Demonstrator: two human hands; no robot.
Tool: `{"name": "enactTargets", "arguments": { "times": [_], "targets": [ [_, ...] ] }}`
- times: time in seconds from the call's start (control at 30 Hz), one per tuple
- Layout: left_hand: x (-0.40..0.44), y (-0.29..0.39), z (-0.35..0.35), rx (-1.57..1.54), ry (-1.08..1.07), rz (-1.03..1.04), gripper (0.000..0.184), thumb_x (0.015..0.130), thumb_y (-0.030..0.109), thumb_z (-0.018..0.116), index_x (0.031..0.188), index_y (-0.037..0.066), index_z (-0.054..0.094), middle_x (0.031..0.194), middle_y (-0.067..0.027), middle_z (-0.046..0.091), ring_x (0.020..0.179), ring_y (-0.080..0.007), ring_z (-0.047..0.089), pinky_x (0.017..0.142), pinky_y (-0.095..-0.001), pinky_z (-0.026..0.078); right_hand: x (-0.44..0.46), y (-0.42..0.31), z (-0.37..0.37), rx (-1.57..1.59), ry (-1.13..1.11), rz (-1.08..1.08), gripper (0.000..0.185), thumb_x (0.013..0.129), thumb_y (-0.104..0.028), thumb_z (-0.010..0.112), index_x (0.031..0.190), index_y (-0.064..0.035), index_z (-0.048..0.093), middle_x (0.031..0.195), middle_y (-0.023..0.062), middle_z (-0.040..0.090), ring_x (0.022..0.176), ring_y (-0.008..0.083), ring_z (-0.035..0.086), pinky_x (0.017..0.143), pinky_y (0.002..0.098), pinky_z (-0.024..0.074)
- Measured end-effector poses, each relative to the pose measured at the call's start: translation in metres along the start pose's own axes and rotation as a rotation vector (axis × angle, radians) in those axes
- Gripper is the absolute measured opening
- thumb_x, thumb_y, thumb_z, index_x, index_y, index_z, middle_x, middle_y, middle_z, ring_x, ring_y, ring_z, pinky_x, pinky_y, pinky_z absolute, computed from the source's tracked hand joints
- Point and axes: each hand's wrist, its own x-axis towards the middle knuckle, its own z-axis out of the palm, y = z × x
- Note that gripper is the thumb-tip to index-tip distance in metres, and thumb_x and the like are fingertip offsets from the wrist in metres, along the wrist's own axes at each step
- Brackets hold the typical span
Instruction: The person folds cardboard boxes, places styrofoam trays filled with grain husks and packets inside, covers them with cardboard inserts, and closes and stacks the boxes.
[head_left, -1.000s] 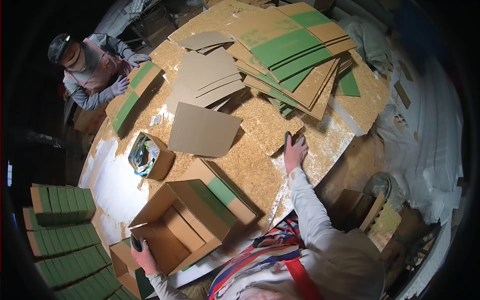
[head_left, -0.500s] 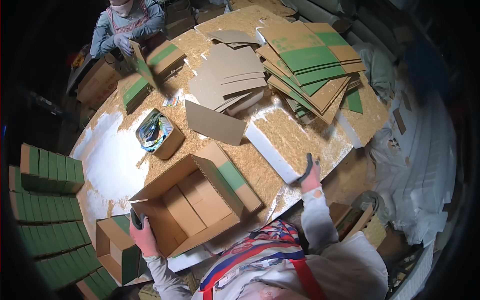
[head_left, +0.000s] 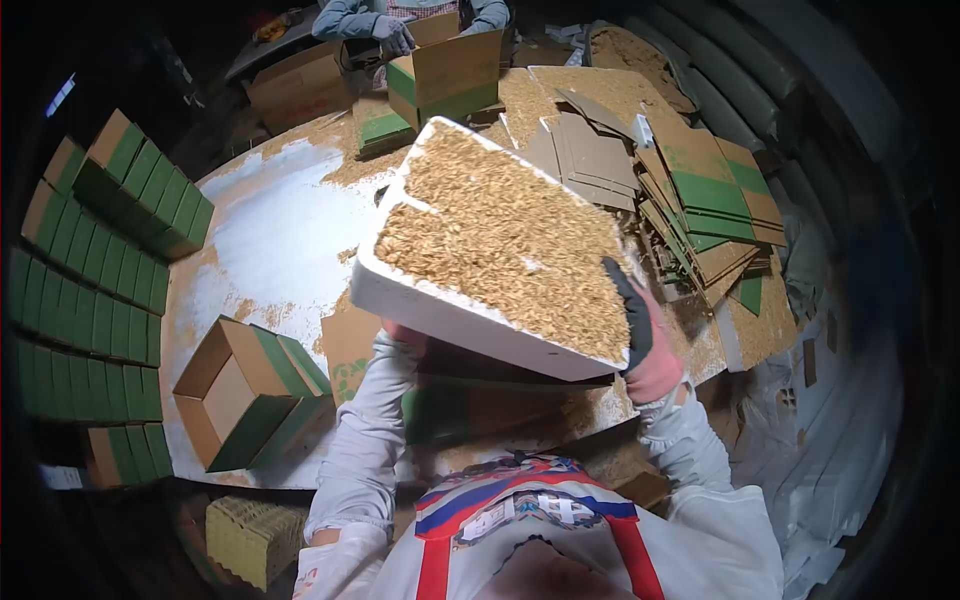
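Note:
A white foam box [head_left: 500, 240], its top covered with tan grain-like bits, is held tilted above the table. My right hand [head_left: 648, 340], in a pink and black glove, grips its right end. My left hand [head_left: 405, 338] is under the near left side, its fingers hidden beneath the box. Below the foam box, a cardboard carton is mostly hidden in shadow. An open carton with green bands [head_left: 235, 395] stands at the left on the table.
Across the table [head_left: 270, 215], a co-worker's gloved hand [head_left: 393, 36] is at an open carton [head_left: 455, 75]. Flat cardboard with green bands [head_left: 715, 185] lies stacked at right. Green-banded boxes [head_left: 90, 260] are stacked at left. A yellow crate-like block [head_left: 252, 540] is below.
The foam box has been lifted off the table. My left hand has let go of the large carton and moved under the foam box. The view has shifted, and the co-worker's carton now stands open.

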Motion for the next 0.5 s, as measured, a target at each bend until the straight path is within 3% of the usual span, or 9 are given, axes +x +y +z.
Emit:
{"name": "enactTargets", "arguments": {
  "times": [0.13,0.2,0.23,0.27,0.37,0.4,0.43,0.5],
  "targets": [
    [-0.010,-0.034,0.004,-1.043,0.007,-0.114,0.056,0.084,0.024,0.058,0.134,0.007,0.039,0.119,-0.0105,0.057,0.102,-0.0254,0.058,0.087,-0.0375,0.047,0.015,0.008,0.019,0.243,-0.223,-0.033,0.058,0.081,-0.008,0.064,0.134,-0.0075,0.042,0.131,0.0120,0.047,0.117,0.0218,0.047,0.100,0.0303,0.0342],
    [-0.003,-0.031,-0.013,-0.950,-0.010,-0.253,0.052,0.084,0.020,0.058,0.131,0.007,0.043,0.115,-0.0124,0.059,0.100,-0.0258,0.060,0.086,-0.0361,0.047,0.021,0.003,0.013,0.620,-0.164,0.338,0.045,0.085,-0.015,0.062,0.125,-0.0039,0.046,0.116,0.0087,0.052,0.104,0.0166,0.051,0.087,0.0265,0.0403],
    [0.010,-0.008,-0.034,-0.596,-0.033,-0.353,0.046,0.083,0.018,0.059,0.126,0.006,0.050,0.109,-0.0149,0.062,0.096,-0.0265,0.062,0.084,-0.0349,0.047,0.025,0.001,0.011,0.850,-0.085,0.535,0.039,0.086,-0.018,0.061,0.120,-0.0021,0.048,0.108,0.0070,0.055,0.097,0.0140,0.053,0.081,0.0246,0.0433],
    [0.006,0.016,-0.048,-0.438,0.091,-0.349,0.037,0.083,0.017,0.057,0.118,0.005,0.057,0.100,-0.0184,0.064,0.095,-0.0274,0.062,0.081,-0.0335,0.047,0.027,0.002,0.011,0.942,-0.020,0.650,0.036,0.088,-0.021,0.060,0.115,-0.0003,0.050,0.101,0.0053,0.058,0.090,0.0114,0.056,0.075,0.0227,0.0463],
    [0.006,0.036,-0.053,-0.464,0.053,-0.392,0.040,0.083,0.019,0.057,0.121,0.007,0.055,0.103,-0.0186,0.063,0.094,-0.0284,0.062,0.082,-0.0339,0.047,0.020,0.011,0.023,0.517,0.050,0.521,0.039,0.087,-0.020,0.060,0.116,0.0021,0.049,0.101,0.0056,0.058,0.091,0.0106,0.054,0.077,0.0246,0.0452],
    [0.008,0.035,-0.050,-0.436,0.014,-0.383,0.040,0.083,0.019,0.057,0.122,0.007,0.055,0.104,-0.0189,0.063,0.094,-0.0283,0.062,0.082,-0.0335,0.047,0.009,0.048,0.032,0.492,-0.012,0.659,0.043,0.085,-0.017,0.060,0.119,0.0055,0.046,0.105,0.0091,0.058,0.094,0.0144,0.054,0.081,0.0273,0.0434],
    [0.009,0.037,-0.050,-0.409,0.002,-0.372,0.041,0.083,0.018,0.057,0.122,0.006,0.054,0.105,-0.0189,0.063,0.094,-0.0280,0.062,0.082,-0.0331,0.047,0.008,0.049,0.037,0.288,-0.010,0.454,0.049,0.082,-0.016,0.062,0.121,0.0080,0.043,0.109,0.0176,0.057,0.100,0.0246,0.055,0.087,0.0321,0.0423],
    [0.007,0.046,-0.055,-0.362,-0.030,-0.337,0.042,0.084,0.017,0.056,0.124,0.006,0.052,0.105,-0.0188,0.062,0.095,-0.0274,0.062,0.082,-0.0325,0.047,0.006,0.041,0.043,-0.320,-0.076,0.352,0.054,0.078,-0.014,0.063,0.122,0.0079,0.041,0.114,0.0256,0.052,0.107,0.0363,0.051,0.093,0.0368,0.0400]
  ]
}}
